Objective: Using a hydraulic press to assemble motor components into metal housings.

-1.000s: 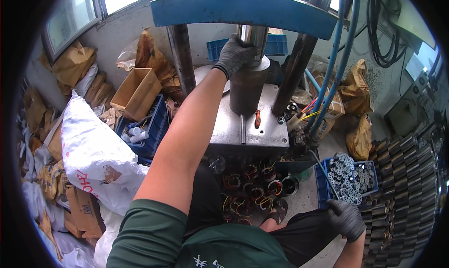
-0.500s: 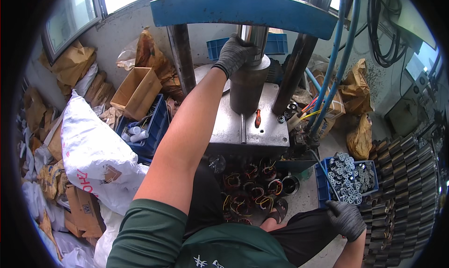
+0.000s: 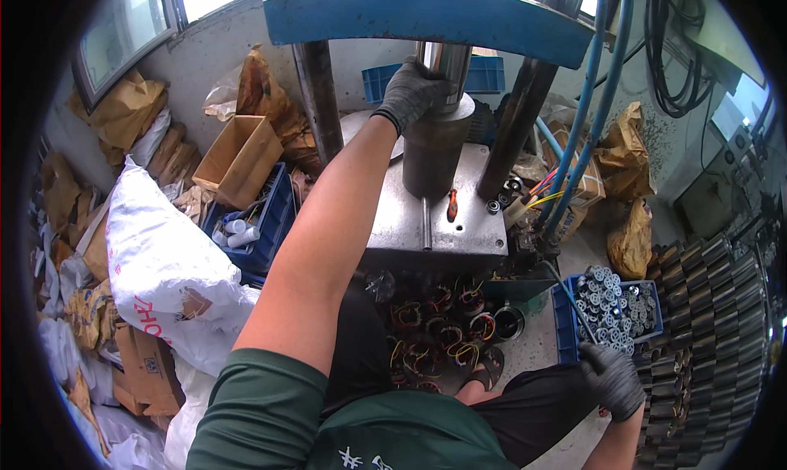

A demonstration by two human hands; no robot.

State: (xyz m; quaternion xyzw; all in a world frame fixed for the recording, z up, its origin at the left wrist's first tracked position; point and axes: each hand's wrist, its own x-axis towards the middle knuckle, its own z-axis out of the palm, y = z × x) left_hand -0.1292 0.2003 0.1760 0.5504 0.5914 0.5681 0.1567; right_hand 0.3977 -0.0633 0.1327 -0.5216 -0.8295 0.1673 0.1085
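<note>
My left hand (image 3: 410, 95), in a grey glove, is closed around the side of a shiny metal cylinder (image 3: 447, 64) under the blue crossbeam. Below that cylinder a dark, thick metal sleeve (image 3: 432, 158) stands upright on the press's steel table (image 3: 475, 224). A red-and-black screwdriver (image 3: 452, 206) and a thin metal bar (image 3: 426, 227) lie there, in front of the sleeve. At the lower right my gloved right hand (image 3: 613, 380) is closed at the end of a long lever (image 3: 577, 308), beside my knee. Its fingers partly hide the lever's end.
A blue crate of small metal wheel-shaped parts (image 3: 607, 306) stands by my right hand. Stacked metal rings (image 3: 705, 339) line the right. Wired motor coils (image 3: 443, 331) cover the floor below the press. Left are a white sack (image 3: 164, 265), wooden box (image 3: 242, 163) and blue bin (image 3: 279, 224).
My right hand has shifted slightly to the right and up, and the lever's hand end has swung slightly with it. My left hand stays on the shiny cylinder.
</note>
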